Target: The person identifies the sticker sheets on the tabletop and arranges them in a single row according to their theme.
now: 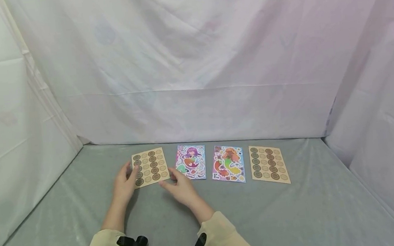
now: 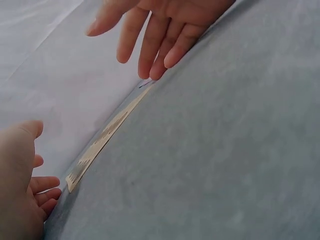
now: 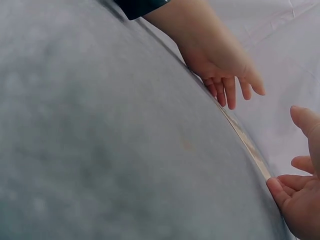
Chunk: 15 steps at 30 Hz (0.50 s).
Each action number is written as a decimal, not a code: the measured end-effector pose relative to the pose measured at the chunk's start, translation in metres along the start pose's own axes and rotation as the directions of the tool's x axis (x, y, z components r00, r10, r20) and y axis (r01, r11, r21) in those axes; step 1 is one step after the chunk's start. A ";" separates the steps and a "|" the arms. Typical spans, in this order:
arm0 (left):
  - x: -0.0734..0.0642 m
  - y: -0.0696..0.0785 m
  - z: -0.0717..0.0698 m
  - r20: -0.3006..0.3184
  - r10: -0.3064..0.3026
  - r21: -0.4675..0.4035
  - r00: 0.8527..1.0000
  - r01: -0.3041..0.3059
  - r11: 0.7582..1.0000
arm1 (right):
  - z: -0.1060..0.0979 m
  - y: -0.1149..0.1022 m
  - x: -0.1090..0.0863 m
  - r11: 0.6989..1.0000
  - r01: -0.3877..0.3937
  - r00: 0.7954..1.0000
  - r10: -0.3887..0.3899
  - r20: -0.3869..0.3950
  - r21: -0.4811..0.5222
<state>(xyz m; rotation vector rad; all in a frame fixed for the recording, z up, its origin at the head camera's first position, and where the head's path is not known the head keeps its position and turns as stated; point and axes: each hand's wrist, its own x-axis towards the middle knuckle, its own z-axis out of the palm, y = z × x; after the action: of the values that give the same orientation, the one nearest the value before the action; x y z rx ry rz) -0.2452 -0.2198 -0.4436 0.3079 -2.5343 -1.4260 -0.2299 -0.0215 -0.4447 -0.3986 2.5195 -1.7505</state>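
A tan sheet with rows of dark and light round stickers (image 1: 150, 167) lies on the grey cloth, leftmost in a row of four sheets. At its left edge is my left hand (image 1: 124, 182), the thumb over the edge in the head view. My right hand (image 1: 182, 188) is at the lower right corner, fingers loosely spread. In the left wrist view the sheet (image 2: 105, 137) appears nearly edge-on between both hands. The right wrist view has the fingertips of my right hand (image 3: 302, 205) right at the sheet's end, with the thumb raised apart from them.
Right of the tan sheet lie a purple-haired mermaid sticker sheet (image 1: 191, 162), another colourful mermaid sheet (image 1: 227, 164) and a second tan sheet with round stickers (image 1: 269, 164). White cloth walls (image 1: 195, 111) border the grey surface (image 1: 300, 216) at the back and sides.
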 end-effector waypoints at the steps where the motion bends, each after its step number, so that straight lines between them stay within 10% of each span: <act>1: 0.000 -0.001 0.001 -0.007 -0.004 -0.012 1.000 0.004 1.000 | 0.000 0.000 0.000 1.000 -0.009 1.000 0.008 0.006 0.007; 15: 0.003 -0.002 0.006 -0.032 -0.028 0.002 0.999 0.028 1.000 | -0.004 -0.001 0.005 0.998 -0.056 0.996 0.056 0.065 -0.004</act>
<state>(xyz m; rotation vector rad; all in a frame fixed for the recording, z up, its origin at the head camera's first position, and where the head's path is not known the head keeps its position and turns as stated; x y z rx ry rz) -0.2490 -0.2172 -0.4484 0.3652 -2.5161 -1.4172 -0.2353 -0.0193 -0.4416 -0.3753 2.4631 -1.6873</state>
